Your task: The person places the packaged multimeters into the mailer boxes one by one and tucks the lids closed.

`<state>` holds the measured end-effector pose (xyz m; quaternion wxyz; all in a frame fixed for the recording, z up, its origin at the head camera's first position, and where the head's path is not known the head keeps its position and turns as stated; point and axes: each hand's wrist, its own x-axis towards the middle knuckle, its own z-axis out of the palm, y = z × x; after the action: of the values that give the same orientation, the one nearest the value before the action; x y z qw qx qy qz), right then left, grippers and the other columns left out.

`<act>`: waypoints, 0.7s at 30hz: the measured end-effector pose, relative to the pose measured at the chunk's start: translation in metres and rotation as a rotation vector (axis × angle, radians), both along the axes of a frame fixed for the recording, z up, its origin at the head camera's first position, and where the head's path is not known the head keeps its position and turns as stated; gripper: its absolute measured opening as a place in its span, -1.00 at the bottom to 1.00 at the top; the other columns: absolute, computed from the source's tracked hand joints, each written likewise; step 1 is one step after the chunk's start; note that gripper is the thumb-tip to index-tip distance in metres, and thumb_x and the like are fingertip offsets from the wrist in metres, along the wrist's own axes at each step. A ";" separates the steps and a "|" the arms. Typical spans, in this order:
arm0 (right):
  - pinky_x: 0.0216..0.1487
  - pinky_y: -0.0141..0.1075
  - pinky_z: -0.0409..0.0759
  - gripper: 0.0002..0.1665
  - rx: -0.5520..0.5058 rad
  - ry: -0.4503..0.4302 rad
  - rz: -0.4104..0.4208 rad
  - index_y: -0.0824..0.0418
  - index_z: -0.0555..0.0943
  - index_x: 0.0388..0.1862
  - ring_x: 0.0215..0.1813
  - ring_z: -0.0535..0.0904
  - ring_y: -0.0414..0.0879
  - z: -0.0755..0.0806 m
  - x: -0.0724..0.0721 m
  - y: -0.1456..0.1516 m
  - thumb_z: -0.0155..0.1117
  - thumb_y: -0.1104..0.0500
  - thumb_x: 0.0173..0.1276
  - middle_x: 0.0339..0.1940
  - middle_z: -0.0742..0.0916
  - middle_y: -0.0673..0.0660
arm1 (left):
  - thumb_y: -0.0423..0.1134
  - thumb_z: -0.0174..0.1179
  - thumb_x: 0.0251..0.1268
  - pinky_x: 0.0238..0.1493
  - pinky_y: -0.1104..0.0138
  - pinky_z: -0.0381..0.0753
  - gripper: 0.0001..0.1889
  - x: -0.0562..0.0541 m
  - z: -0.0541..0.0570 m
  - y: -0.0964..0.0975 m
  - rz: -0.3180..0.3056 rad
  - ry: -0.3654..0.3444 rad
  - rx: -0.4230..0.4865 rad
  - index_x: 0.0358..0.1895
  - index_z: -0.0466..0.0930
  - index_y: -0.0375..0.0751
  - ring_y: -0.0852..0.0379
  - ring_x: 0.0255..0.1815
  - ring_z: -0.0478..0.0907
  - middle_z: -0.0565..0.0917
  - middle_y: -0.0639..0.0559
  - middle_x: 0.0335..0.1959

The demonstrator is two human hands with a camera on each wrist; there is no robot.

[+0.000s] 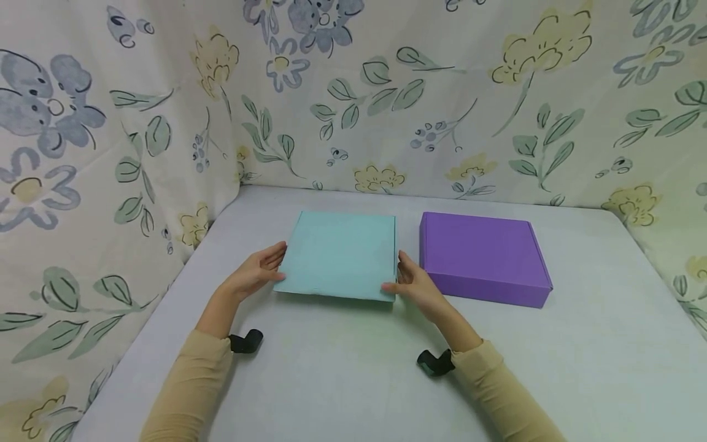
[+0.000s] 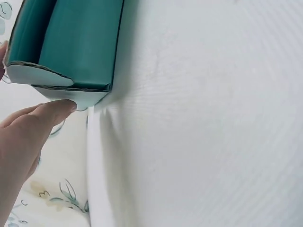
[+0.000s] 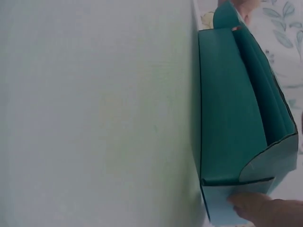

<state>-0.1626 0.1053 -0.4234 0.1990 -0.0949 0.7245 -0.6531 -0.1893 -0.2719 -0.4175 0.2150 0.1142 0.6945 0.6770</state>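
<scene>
A light teal cardboard box [image 1: 342,255] is between my two hands on the white table, its lid uppermost. Against its left side, my left hand [image 1: 254,270] rests with fairly straight fingers, the thumb at the front corner. Opposite it, my right hand [image 1: 417,285] presses the right side with fairly straight fingers and its thumb near the front corner. Both wrist views show the box's darker teal front [image 2: 85,42] with a gap along the lid flap. In the right wrist view my thumb [image 3: 265,208] lies on the pale side panel.
A purple box [image 1: 483,252] sits to the right of the teal one, close to my right hand. The white table [image 1: 331,380] reaches back to a floral curtain [image 1: 375,123]. Black wrist devices [image 1: 247,342] show at both cuffs.
</scene>
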 end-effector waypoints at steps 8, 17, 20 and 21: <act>0.52 -0.12 -0.08 0.13 -0.096 -0.089 -0.046 0.38 -0.29 0.55 0.57 -0.25 0.11 -0.002 -0.002 -0.003 0.26 0.50 0.25 0.58 -0.16 0.29 | -0.73 0.03 0.16 0.45 0.21 0.01 -0.11 -0.002 -0.004 0.001 0.034 -0.039 0.018 0.48 -0.32 -0.54 -0.23 0.54 -0.31 -0.28 -0.40 0.53; 0.48 -0.11 0.06 0.14 -0.104 -0.124 -0.124 0.36 -0.19 0.56 0.57 -0.13 0.09 -0.003 -0.002 -0.008 0.27 0.59 0.17 0.58 -0.07 0.28 | -0.74 0.09 0.12 0.40 0.27 0.15 -0.11 -0.002 -0.006 0.003 0.089 -0.058 -0.019 0.49 -0.22 -0.53 -0.22 0.53 -0.18 -0.17 -0.39 0.53; 0.47 -0.11 0.10 0.14 -0.094 -0.137 -0.159 0.35 -0.14 0.56 0.56 -0.08 0.08 -0.004 -0.003 -0.010 0.29 0.61 0.14 0.58 -0.02 0.26 | -0.74 0.10 0.10 0.39 0.30 0.18 -0.10 -0.002 -0.006 0.003 0.099 -0.063 -0.027 0.49 -0.20 -0.51 -0.20 0.54 -0.17 -0.15 -0.38 0.53; 0.46 -0.11 0.11 0.14 -0.090 -0.141 -0.171 0.34 -0.12 0.56 0.56 -0.07 0.08 -0.004 -0.003 -0.010 0.29 0.61 0.13 0.58 0.00 0.26 | -0.74 0.11 0.10 0.38 0.31 0.19 -0.10 -0.002 -0.006 0.003 0.104 -0.067 -0.029 0.50 -0.19 -0.51 -0.20 0.54 -0.16 -0.14 -0.37 0.53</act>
<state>-0.1659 0.0952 -0.4271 0.1886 0.0045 0.6841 -0.7046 -0.1918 -0.2690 -0.4238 0.2042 0.0521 0.7018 0.6805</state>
